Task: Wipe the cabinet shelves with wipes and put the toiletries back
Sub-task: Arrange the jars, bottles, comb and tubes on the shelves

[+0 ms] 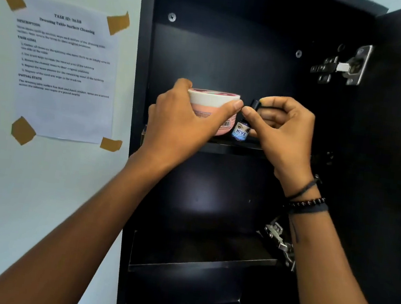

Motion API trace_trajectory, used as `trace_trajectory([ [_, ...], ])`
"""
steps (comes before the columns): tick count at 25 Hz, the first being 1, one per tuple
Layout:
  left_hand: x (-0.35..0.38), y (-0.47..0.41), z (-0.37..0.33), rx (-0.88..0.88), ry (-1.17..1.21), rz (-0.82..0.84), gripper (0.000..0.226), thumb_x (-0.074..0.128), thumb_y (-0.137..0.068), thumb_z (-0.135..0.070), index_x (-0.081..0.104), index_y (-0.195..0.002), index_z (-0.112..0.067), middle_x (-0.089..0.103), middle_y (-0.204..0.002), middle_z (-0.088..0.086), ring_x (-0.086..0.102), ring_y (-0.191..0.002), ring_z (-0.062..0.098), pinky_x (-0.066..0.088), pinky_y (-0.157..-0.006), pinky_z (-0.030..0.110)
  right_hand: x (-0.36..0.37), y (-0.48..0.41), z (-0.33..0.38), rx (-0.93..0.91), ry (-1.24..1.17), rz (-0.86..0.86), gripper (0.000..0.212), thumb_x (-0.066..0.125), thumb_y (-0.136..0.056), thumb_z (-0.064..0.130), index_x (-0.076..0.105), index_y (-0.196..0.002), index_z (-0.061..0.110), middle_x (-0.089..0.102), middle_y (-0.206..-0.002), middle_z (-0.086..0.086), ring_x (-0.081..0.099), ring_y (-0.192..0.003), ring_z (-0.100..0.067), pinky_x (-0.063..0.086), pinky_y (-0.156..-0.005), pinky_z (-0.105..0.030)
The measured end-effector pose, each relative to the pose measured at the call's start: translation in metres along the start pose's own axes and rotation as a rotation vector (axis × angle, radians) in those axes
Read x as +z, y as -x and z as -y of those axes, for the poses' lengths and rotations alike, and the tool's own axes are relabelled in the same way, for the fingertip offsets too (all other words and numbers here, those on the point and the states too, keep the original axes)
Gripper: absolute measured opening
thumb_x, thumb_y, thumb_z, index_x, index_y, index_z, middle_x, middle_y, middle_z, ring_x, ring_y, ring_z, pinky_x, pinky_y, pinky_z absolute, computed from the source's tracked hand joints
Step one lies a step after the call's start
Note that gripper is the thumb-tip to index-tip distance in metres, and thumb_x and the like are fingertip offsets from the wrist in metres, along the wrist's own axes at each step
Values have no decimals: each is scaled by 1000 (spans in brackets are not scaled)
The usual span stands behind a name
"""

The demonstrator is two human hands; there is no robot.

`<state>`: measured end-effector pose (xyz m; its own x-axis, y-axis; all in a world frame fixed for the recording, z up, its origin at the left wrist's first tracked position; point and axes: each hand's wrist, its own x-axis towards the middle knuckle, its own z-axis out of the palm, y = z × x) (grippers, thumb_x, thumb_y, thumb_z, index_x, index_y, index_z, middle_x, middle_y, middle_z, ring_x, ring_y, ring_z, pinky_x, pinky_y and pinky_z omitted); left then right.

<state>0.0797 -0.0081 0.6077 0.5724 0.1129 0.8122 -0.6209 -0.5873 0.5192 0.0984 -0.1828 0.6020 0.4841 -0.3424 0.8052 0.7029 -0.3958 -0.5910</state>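
A: What's hidden or hard to read?
B: Left hand [185, 122] wraps the round tub [212, 100] and covers most of its near wall. Can't tell if its base sits flat on the upper shelf [234, 148]. Right hand [281, 133] pinches the black cap of the small bottle [240, 130], fingers curled over most of it. Label shows "NIVE" and an eye design; the rest is too small. Cabinet [230, 55] interior above the upper shelf is very dark.
A: Where do the two stand?
B: Both at the upper shelf's front edge, tub left, bottle right. Touching or just beside each other, can't tell which. Bottle upright.
A: Materials, shapes?
B: Tub: squat, pink wall, broad white lid, barcode sticker. Bottle: dark body, blue label. Upper shelf: flat matte black board. Metal hinge [341, 68] above the upper shelf to the right, second hinge [281, 243] below it. Lower shelf [202, 259] beneath. Beaded and cord bracelets [306, 202] on the right wrist. Taped paper sheet [66, 69] left of the upper shelf, print blurred
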Motion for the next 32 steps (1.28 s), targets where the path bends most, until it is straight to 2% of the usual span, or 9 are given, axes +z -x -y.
trace_trajectory([
  [6, 30, -21, 22, -124, -59, 129, 75, 59, -72, -73, 51, -108, -8, 59, -118, 12, 53, -111, 34, 38, -83, 37, 20, -21, -27, 1, 233, 31, 28, 81, -68, 38, 61, -84, 28, 71, -75, 2, 71, -68, -14, 60, -65, -42],
  [10, 42, -29, 28, -108, -120, 178, 80, 53, -78, -71, 43, -123, -5, 52, -128, 16, 48, -118, 35, 36, -87, 37, 24, -27, -35, -13, 331, 61, 28, 79, -71, 41, 63, -89, 27, 71, -75, 6, 70, -69, -10, 60, -68, -41],
  [14, 47, -38, 30, -119, -194, 237, 102, 49, -82, -69, 11, -149, -3, 25, -148, 21, 28, -136, 38, 29, -108, 40, 22, -26, -40, 22, 406, 143, 37, 82, -70, 38, 65, -98, 22, 72, -76, 7, 70, -74, -9, 59, -76, -39],
  [16, 49, -39, 29, -100, -197, 219, 99, 54, -79, -68, 22, -145, -2, 31, -143, 21, 33, -132, 38, 32, -105, 39, 21, -25, -42, 33, 420, 152, 36, 83, -70, 32, 66, -98, 18, 72, -79, 4, 69, -73, -9, 59, -77, -36],
  [18, 54, -38, 28, -74, -152, 173, 89, 64, -72, -67, 38, -129, -5, 42, -132, 18, 44, -123, 37, 38, -96, 37, 21, -26, -45, 31, 449, 139, 32, 84, -70, 27, 66, -94, 16, 71, -80, 1, 69, -73, -10, 59, -77, -33],
  [23, 65, -32, 26, -61, -35, 79, 83, 72, -63, -65, 39, -114, -8, 47, -121, 10, 50, -112, 35, 34, -78, 34, 23, -29, -50, 39, 550, 83, 18, 75, -70, 18, 70, -87, 16, 72, -81, 0, 69, -81, -15, 57, -82, -34],
  [26, 69, -33, 28, -55, -34, 106, 80, 69, -67, -67, 40, -114, -9, 50, -120, 9, 49, -112, 35, 31, -77, 31, 24, -30, -51, 53, 605, 62, 23, 70, -70, 17, 72, -93, 16, 73, -86, -1, 69, -90, -19, 55, -85, -35],
  [29, 69, -33, 29, -38, -41, 123, 73, 66, -71, -66, 42, -111, -10, 55, -117, 10, 52, -110, 33, 32, -77, 32, 24, -32, -48, 84, 659, 130, 31, 68, -74, 18, 70, -105, 16, 74, -96, -3, 67, -98, -22, 54, -87, -34],
  [32, 66, -32, 29, -19, -67, 131, 67, 64, -77, -62, 44, -112, -9, 56, -118, 11, 53, -110, 31, 33, -81, 33, 23, -33, -47, 96, 666, 146, 34, 68, -74, 18, 69, -108, 15, 74, -97, -3, 66, -100, -22, 54, -87, -33],
])
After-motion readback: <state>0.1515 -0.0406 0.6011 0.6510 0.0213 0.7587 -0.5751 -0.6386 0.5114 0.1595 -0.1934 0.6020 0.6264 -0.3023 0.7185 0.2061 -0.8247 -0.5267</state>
